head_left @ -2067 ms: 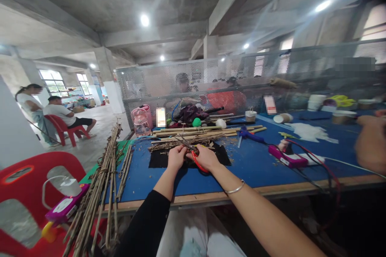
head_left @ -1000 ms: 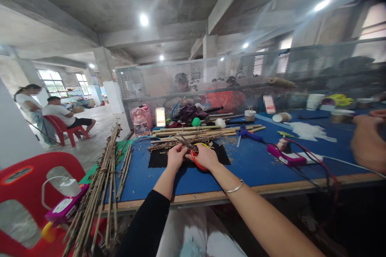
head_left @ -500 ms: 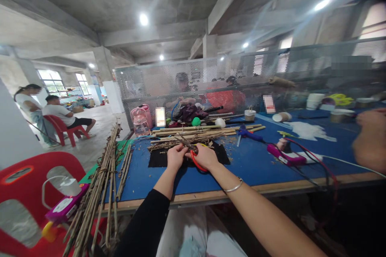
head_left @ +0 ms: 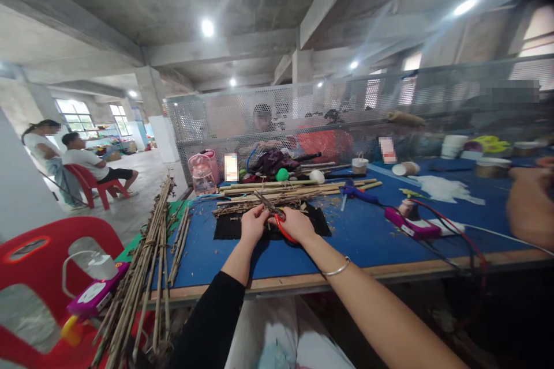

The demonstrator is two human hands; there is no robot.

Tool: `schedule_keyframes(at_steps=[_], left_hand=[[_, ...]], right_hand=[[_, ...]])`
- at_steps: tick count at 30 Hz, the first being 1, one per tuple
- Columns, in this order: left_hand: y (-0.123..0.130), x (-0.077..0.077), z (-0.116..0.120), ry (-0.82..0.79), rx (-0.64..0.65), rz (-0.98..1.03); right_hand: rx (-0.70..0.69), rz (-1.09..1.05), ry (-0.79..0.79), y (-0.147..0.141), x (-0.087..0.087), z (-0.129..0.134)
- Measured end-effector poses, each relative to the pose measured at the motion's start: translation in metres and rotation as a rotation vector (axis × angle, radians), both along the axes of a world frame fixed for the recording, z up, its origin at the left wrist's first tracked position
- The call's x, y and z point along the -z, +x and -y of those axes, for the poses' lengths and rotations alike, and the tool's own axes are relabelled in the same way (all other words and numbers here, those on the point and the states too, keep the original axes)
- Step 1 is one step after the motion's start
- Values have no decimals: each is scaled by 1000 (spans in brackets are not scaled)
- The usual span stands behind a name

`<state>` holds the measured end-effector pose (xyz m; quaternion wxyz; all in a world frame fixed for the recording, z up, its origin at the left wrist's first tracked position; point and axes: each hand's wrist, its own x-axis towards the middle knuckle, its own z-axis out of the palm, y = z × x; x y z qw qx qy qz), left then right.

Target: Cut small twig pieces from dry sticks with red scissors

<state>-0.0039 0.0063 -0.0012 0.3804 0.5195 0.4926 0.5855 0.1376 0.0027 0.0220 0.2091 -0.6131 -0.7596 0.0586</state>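
Note:
Over a black mat (head_left: 225,229) on the blue tabletop, my right hand (head_left: 296,225) is closed round red-handled scissors (head_left: 284,232). Their dark blades point away and to the left. My left hand (head_left: 254,223) is pinched shut close beside the blades; whatever lies between its fingertips is too small to make out. Just beyond both hands lie thin rough twigs (head_left: 234,207) along the back of the mat. Smoother, pale sticks (head_left: 272,189) are laid out behind them.
A bundle of long sticks (head_left: 142,265) leans over the table's left edge by a red chair (head_left: 97,236). To the right are a blue glue gun (head_left: 361,192), a purple power strip (head_left: 411,223) with cables, and another person's arm (head_left: 530,207). A mesh screen (head_left: 225,121) stands behind.
The scissors' handles look closer together and the blades nearer each other than before. Both hands stay in almost the same place. The view has shifted very slightly.

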Motion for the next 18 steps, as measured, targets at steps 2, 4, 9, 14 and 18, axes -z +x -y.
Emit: schedule_keyframes(at_steps=[2, 4, 9, 14, 18], left_hand=[[1, -2, 2, -5, 43, 39], [2, -3, 3, -21, 66, 69], [3, -4, 3, -35, 96, 97], [4, 0, 0, -33, 116, 140], [4, 4, -4, -12, 148, 151]], right_hand=[[1, 9, 19, 0, 1, 0], [0, 12, 43, 0, 2, 0], [-35, -30, 58, 1, 5, -1], [-79, -11, 103, -1, 7, -2], [-73, 9, 139, -2, 7, -3]])
